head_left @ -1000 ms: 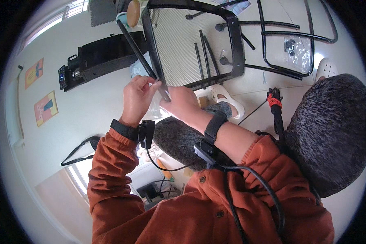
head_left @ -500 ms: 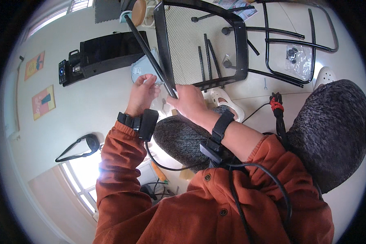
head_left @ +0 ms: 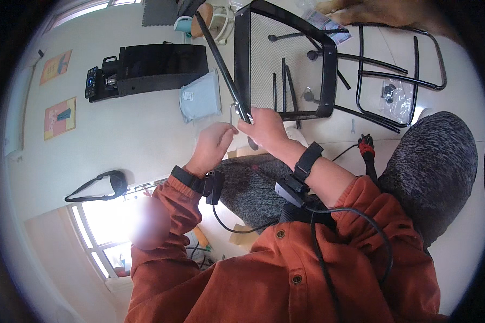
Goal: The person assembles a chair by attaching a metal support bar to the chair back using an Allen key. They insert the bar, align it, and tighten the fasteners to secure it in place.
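Note:
A long black metal tube (head_left: 216, 51) slants along the left edge of a black-framed mesh panel (head_left: 261, 64). My right hand (head_left: 267, 129) is closed around the tube's near end. My left hand (head_left: 213, 145) is just left of it, fingers pinched on a thin L-shaped hex key (head_left: 231, 114). The key's short end meets the tube beside a small shiny fitting (head_left: 235, 106); whether it sits inside a bolt is too small to tell. Both wrists wear black straps with cabled boxes.
Bent black tube frames (head_left: 404, 74) and a clear bag of black parts (head_left: 396, 99) lie on the floor at right. A small wrench (head_left: 353, 126) is nearer. At left are a pale plastic package (head_left: 200, 98) and a black appliance (head_left: 161, 70). Brown fur (head_left: 388, 12) shows far right.
My left hand has moved nearer and now grips the hex key against the tube. The tube and mesh panel appear shifted right in the view; my right hand still holds the tube.

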The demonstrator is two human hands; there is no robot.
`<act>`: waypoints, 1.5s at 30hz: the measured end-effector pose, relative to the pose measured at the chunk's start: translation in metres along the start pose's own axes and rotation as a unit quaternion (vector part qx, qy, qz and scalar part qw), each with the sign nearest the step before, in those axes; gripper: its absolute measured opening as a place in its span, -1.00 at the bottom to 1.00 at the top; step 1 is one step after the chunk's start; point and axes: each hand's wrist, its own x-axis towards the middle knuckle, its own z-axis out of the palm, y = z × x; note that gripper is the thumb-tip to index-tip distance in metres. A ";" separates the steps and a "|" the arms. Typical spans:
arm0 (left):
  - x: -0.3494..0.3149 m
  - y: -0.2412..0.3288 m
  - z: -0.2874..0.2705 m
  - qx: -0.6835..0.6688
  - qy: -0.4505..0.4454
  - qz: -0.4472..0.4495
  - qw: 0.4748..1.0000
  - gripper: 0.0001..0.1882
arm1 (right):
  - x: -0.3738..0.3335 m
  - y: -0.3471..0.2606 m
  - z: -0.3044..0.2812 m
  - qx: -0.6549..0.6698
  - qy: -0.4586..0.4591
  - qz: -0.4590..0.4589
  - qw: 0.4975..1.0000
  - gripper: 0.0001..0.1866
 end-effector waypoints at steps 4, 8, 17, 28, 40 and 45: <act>0.001 0.011 -0.006 -0.207 -0.082 -0.137 0.965 -0.75 | -0.001 -0.002 -0.006 0.012 -0.017 -0.017 1.000 -0.60; 0.005 0.016 -0.014 -0.257 -0.129 -0.166 0.943 -0.72 | 0.000 -0.001 -0.012 0.007 -0.048 -0.012 0.999 -0.59; 0.011 0.022 -0.012 -0.315 -0.109 -0.244 0.910 -0.66 | 0.005 0.018 -0.012 0.158 -0.238 -0.020 0.958 -0.74; 0.056 0.024 -0.010 -0.767 -0.169 -0.288 0.548 -0.66 | -0.005 0.020 0.006 0.056 -0.125 -0.078 0.988 -0.48; 0.059 0.026 -0.014 0.260 0.171 0.249 0.917 -0.82 | -0.009 0.007 -0.004 0.025 -0.078 -0.043 0.996 -0.59; 0.079 0.006 -0.024 0.179 0.193 0.198 0.944 -0.89 | -0.009 0.012 -0.002 0.037 -0.060 -0.068 0.995 -0.63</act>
